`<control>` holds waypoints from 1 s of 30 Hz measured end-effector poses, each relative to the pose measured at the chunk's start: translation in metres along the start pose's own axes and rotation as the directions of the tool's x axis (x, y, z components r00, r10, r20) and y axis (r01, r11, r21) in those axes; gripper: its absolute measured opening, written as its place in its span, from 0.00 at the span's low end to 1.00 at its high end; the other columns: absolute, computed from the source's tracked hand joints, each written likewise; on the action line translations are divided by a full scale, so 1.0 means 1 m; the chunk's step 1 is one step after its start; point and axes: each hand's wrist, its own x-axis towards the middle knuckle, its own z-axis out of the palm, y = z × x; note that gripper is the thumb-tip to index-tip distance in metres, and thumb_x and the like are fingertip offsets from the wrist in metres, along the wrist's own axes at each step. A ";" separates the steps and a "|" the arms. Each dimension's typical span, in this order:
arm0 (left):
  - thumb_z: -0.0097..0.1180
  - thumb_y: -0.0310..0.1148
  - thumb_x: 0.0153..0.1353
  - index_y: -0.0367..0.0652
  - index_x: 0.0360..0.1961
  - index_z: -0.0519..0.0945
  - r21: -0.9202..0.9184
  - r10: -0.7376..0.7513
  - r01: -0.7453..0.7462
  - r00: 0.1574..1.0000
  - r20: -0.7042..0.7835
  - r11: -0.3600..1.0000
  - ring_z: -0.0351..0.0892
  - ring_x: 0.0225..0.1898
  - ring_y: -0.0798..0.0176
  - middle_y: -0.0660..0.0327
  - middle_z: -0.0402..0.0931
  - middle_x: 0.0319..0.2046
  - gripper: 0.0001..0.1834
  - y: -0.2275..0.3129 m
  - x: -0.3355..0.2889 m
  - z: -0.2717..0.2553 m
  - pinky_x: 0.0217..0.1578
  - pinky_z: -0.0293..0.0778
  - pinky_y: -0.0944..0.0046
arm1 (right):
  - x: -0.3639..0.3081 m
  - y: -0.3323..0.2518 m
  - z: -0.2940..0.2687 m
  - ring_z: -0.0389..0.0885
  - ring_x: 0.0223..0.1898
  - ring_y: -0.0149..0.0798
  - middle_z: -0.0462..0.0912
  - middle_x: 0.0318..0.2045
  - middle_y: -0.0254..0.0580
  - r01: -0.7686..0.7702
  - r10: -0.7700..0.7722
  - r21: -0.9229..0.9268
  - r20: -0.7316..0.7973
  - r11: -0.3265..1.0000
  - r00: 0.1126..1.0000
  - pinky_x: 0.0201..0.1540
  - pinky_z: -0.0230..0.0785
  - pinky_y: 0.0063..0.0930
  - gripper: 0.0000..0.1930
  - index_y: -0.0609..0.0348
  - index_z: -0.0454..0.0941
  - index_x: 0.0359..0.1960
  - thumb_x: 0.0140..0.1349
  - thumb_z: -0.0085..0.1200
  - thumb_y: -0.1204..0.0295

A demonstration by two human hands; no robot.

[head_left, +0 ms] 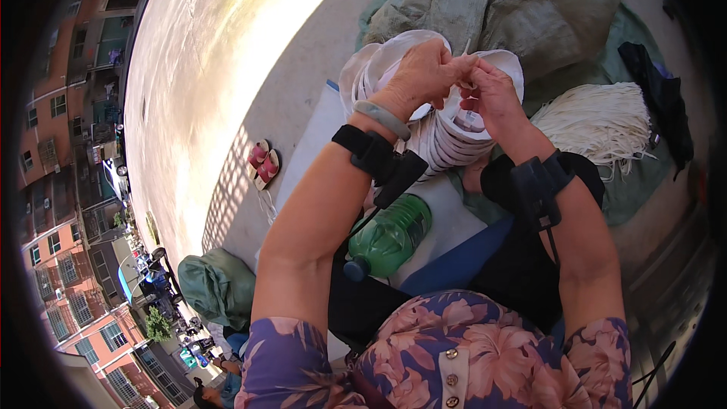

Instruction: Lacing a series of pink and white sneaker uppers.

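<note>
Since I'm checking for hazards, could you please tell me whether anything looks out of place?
The green bottle appears to lie on its side on the pale surface, odd because bottles usually stand; its blue cap is on, no spill shows.

We see a white stack (pixel 448 150) that looks smooth and a bit dull, like thick paper or thin plastic. The pale strips (pixel 594 123) look dry and thin, like paper or straw; we can't tell which. We see a green bottle (pixel 394 233) of shiny, see-through plastic, with a hard blue plastic cap (pixel 357 267). The big brown sack (pixel 553 11) looks like crinkly woven plastic, mostly dull. The bangle (pixel 382 117) is smooth, like polished stone. The flowery shirt (pixel 485 356) is soft, matt cloth, and its buttons (pixel 452 380) shine like metal.
</note>
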 end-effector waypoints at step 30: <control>0.55 0.32 0.51 0.39 0.26 0.80 -0.541 -0.076 0.101 0.995 0.068 0.835 0.69 0.17 0.75 0.65 0.75 0.20 0.07 -0.005 -0.005 0.012 0.20 0.67 0.77 | 0.012 -0.006 -0.008 0.71 0.23 0.26 0.77 0.21 0.34 0.265 -0.378 -0.441 -0.192 0.858 0.906 0.29 0.64 0.21 0.08 0.61 0.76 0.29 0.56 0.45 0.73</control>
